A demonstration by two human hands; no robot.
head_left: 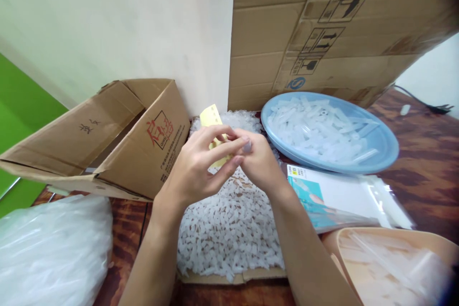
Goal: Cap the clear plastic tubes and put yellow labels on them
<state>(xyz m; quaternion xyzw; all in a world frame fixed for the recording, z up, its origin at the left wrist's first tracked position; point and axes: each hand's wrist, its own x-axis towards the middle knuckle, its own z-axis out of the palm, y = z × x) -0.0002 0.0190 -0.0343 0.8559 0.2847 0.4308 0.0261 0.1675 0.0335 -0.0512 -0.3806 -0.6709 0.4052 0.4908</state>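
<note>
Yellow sheet (211, 116) pointing away, long axis slightly leftward, left grip (199, 160) part-open, right grip (258, 158) closed on whitish piece (247, 147)

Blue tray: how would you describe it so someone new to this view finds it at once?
Find the large cardboard box with printed arrows, upper right. At its foot, on the table right of the right hand, sits the blue tray, spread with whitish translucent pieces. The peach bin nearer the camera holds translucent pieces too, but only the tray is blue with an oval-looking rim.
</note>
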